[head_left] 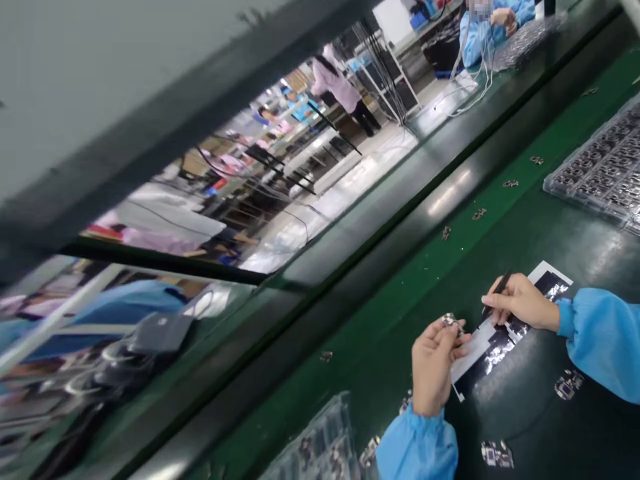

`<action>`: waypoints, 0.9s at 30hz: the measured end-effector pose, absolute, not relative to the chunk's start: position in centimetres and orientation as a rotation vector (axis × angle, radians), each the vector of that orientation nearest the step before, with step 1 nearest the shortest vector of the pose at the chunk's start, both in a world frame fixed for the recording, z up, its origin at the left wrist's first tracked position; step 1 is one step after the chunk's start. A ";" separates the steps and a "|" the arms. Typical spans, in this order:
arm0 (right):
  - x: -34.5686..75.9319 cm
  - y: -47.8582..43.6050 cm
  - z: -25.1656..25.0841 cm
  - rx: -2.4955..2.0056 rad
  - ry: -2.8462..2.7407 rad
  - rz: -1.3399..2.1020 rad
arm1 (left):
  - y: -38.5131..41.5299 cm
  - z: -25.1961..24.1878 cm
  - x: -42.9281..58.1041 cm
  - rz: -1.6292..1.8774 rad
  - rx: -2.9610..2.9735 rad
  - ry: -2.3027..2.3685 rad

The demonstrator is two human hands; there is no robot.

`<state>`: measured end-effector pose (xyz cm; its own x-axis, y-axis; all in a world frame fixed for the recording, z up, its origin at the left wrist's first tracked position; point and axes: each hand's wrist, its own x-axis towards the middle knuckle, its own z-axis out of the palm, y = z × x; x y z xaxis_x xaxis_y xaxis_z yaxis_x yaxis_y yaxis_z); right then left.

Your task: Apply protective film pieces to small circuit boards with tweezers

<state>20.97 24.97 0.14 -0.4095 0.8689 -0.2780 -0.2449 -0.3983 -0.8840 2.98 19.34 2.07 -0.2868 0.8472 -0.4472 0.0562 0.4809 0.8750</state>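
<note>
My left hand point(434, 363) pinches a small metal part point(451, 322) between its fingertips, just above the left end of a white-edged sheet with dark strips point(505, 333). My right hand point(520, 301) grips black tweezers point(496, 292), their tip pointing down at the sheet close to the part. Both arms wear blue sleeves. The sheet lies flat on the green table point(400, 320).
A clear tray of small parts point(603, 170) sits at the right edge. Another tray point(320, 447) lies near the bottom. Loose parts point(479, 214) dot the belt, and two more point(567, 385) lie near my right sleeve. A person in blue point(493, 23) works at the far end.
</note>
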 end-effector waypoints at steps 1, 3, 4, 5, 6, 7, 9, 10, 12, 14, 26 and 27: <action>20.9 24.9 0.3 -1.008 -1.007 1.872 | 18.6 1.7 4.0 0.978 0.711 1.604; 20.7 24.6 0.5 -1.018 -1.010 1.848 | 17.6 1.2 5.4 1.019 0.611 1.481; 20.6 24.5 0.5 -1.020 -1.021 1.835 | 17.4 1.0 5.8 1.027 0.596 1.457; 20.5 24.4 0.6 -1.024 -1.034 1.820 | 17.4 0.9 6.1 1.026 0.595 1.441; 20.4 24.3 0.6 -1.028 -1.047 1.807 | 17.3 0.8 6.2 1.020 0.598 1.431; 20.3 24.3 0.6 -1.034 -1.058 1.794 | 17.4 0.8 6.3 1.012 0.601 1.425; 20.3 24.3 0.6 -1.045 -1.075 1.770 | 17.5 0.9 6.4 0.989 0.603 1.417; 20.3 24.3 0.6 -1.048 -1.084 1.761 | 17.5 0.9 6.4 0.981 0.602 1.415; 20.4 24.3 0.6 -1.052 -1.103 1.752 | 17.5 1.0 6.5 0.977 0.603 1.416; 20.5 24.4 0.6 -1.058 -1.121 1.755 | 17.5 1.0 6.5 0.978 0.612 1.416; 20.5 24.6 0.7 -1.080 -1.156 1.803 | 17.3 1.3 6.7 0.951 0.634 1.430; 20.5 24.6 0.7 -1.082 -1.157 1.805 | 17.3 1.3 6.7 0.949 0.635 1.430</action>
<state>20.52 24.61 0.74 -0.3857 0.8841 -0.2640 -0.1295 -0.3352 -0.9332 6.68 17.33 1.27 -0.1053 0.8418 -0.5295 -0.1609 0.5110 0.8444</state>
